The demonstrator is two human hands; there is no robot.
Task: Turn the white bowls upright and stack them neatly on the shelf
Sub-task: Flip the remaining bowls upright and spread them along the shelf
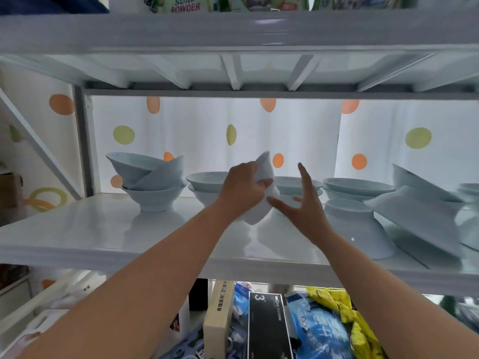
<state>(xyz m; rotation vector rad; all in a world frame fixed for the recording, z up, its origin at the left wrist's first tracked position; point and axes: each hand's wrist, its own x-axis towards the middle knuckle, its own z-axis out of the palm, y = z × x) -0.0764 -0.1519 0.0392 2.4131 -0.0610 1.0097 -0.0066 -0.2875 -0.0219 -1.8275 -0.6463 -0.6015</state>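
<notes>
White bowl (261, 200), tilted at shelf (77, 229) centre, is clamped in our left hand (243, 189); right hand (303, 203) spread beside it. Upright stacks stand at 9 o'clock; an inverted bowl (359, 226) remains at 3 o'clock.

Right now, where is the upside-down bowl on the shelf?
In the head view, the upside-down bowl sits right of centre on the shelf, near its front edge, just right of the open right hand.
</notes>
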